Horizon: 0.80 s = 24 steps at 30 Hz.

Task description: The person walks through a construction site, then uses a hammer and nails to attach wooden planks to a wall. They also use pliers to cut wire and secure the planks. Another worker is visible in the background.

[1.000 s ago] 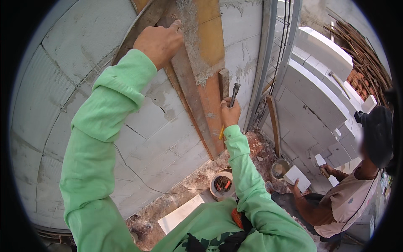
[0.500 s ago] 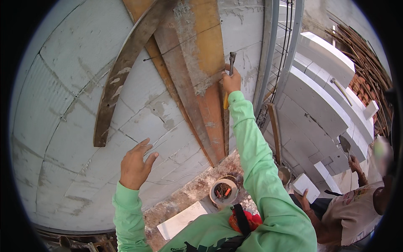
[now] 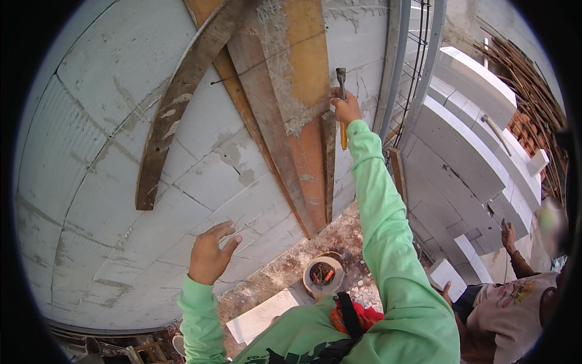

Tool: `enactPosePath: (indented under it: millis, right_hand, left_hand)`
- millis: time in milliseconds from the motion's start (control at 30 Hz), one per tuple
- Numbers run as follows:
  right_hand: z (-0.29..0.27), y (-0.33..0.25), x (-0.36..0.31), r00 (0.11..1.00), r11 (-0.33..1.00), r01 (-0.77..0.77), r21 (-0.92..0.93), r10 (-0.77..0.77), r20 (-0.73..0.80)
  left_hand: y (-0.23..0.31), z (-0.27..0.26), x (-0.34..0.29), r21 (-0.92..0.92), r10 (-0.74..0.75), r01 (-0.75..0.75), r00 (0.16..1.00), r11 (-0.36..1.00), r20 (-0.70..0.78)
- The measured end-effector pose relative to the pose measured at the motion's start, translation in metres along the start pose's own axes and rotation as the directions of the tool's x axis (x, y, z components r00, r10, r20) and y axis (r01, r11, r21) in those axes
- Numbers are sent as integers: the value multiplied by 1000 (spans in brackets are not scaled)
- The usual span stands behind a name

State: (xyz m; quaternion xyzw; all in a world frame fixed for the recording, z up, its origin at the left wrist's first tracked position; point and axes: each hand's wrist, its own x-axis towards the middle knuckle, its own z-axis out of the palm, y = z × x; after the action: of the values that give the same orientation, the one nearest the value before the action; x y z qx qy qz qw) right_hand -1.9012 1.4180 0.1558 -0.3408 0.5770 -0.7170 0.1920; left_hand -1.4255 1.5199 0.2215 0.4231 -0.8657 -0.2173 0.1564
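My right hand [image 3: 347,110] is closed around a hammer [image 3: 341,77] with a yellow handle, its metal head pointing up. The hand is just right of the wooden boards [image 3: 306,67] against the pale block wall [image 3: 236,155]. A short upright wood strip [image 3: 328,167] stands along the boards' right edge, below that hand. Lower left, my left hand [image 3: 210,253] is raised before the wall, thumb and fingers apart. Thin pale wire-like lines show by its fingertips; whether it holds them is unclear. A curved-looking dark plank [image 3: 163,133] leans up and left of it.
On the ground are a bucket of scraps [image 3: 322,274] and a white block [image 3: 264,315]. Metal posts [image 3: 391,67] with rebar rise at right. Beyond stands a stepped block wall [image 3: 454,158] with another hammer [image 3: 496,134] on it. A co-worker [image 3: 509,309] there holds a white block [image 3: 447,274].
My right hand has shifted right with the hammer, away from the boards' edge. My left hand has moved right and slightly down. The co-worker's raised hand has moved up and left.
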Motion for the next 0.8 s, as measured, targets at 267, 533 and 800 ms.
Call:
enactPosePath:
  millis: [267, 533, 800]
  right_hand:
    - [7, -15, -32, 941, 945, 140, -296, -220, -256]
    - [51, -41, -288, 867, 989, -122, 88, 63, 494]
    - [58, -56, -385, 518, 952, -298, 63, 106, 849]
  left_hand:
    - [-9, 9, 0, -234, -179, 185, 983, 955, 44]
    - [17, 22, 12, -973, -272, 196, 936, -123, 223]
    - [-27, 1, 8, -853, -349, -260, 932, -452, -99]
